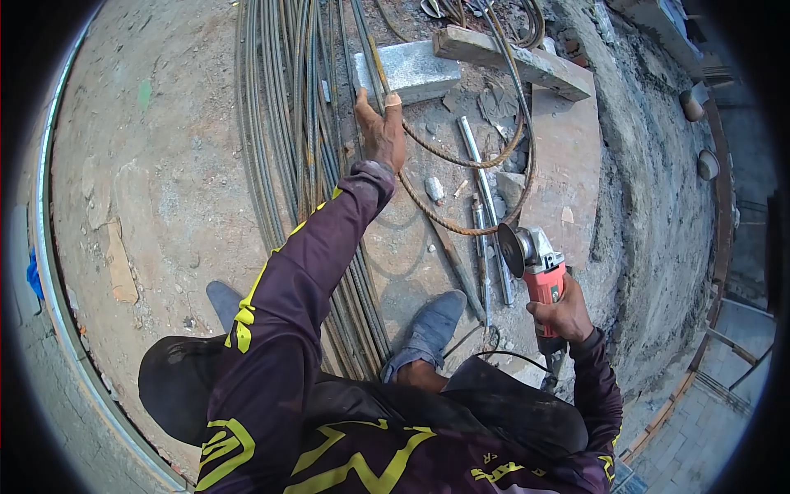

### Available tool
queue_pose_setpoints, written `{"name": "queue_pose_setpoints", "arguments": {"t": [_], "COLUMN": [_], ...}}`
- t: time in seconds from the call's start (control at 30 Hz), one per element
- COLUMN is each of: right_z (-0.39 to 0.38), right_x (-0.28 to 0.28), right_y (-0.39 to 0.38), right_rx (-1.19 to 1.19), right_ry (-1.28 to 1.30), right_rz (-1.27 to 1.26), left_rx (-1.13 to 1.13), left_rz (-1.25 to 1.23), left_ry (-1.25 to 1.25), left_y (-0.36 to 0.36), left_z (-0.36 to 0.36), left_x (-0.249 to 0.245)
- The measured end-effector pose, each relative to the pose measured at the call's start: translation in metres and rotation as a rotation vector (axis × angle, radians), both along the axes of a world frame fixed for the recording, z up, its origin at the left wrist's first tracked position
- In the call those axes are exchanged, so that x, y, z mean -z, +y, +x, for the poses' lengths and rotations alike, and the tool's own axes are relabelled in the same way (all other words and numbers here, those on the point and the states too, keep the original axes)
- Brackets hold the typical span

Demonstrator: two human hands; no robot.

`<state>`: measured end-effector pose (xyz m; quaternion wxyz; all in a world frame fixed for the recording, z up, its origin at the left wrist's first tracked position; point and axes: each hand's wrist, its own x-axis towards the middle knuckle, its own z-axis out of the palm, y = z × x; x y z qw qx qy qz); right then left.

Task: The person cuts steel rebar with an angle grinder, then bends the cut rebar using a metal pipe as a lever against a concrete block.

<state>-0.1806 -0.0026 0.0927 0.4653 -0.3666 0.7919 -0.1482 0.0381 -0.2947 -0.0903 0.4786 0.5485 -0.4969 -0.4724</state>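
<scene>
My left hand (383,132) reaches forward and grips rusty rebar (451,158) where the bars bend; the rods curve from there in loops to the right. Just beyond the fingers lies a grey concrete block (411,67). My right hand (566,313) is wrapped around the body of a red angle grinder (545,284), low on the right. The grinder's disc (514,249) stands close to the bottom of the outer rebar loop. A black cord runs from the grinder's rear toward my legs.
A bundle of long steel bars (284,123) runs beneath my left arm and between my feet. A wooden beam (527,64) rests across the block's right end. Metal pipes (484,177) and a flat board (568,165) lie to the right, beside a rough concrete ledge (658,214).
</scene>
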Motion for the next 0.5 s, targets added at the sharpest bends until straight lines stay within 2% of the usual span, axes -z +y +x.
{"name": "queue_pose_setpoints", "arguments": {"t": [0.5], "right_z": [-0.0033], "right_x": [0.0063], "right_y": [0.0003], "right_rx": [-0.047], "right_ry": [0.054], "right_rz": [-0.008], "left_rx": [-0.012], "left_rz": [-0.013], "left_ry": [-0.014], "left_y": [0.0010], "left_z": [-0.0009], "left_x": [-0.0007]}}
